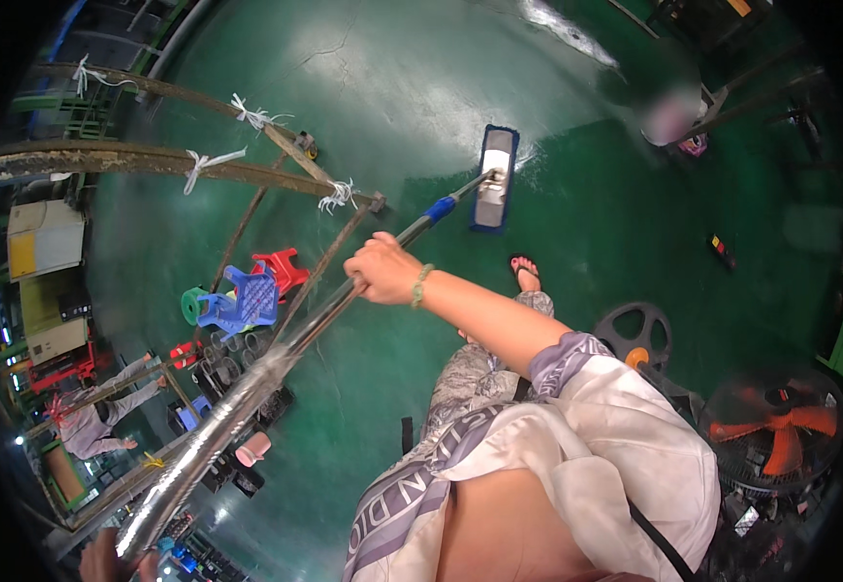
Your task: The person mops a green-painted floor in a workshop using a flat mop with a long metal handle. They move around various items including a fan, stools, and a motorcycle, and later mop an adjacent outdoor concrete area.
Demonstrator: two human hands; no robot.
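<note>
A long-handled flat mop (491, 209) slants across the view, its grey head with a blue fringe lying on the green floor. Fingers of my right hand (382, 269) wrap round the metal handle (319, 325) below a blue collar (440, 209). At the lower left corner my left hand (111, 561), partly cut off and dim, grips the thick silvery end of the handle. Wet, shiny floor (392, 107) surrounds the far side of the mop head. My sandalled foot (526, 272) stands just nearer than the head.
A rusty metal frame (169, 165) with white ties reaches in from the left, close to the handle. Blue stool (252, 296) and red stool (284, 272) stand under it. An orange-bladed fan (780, 427) and a black reel (635, 330) are at right. Another person (101, 417) is far left.
</note>
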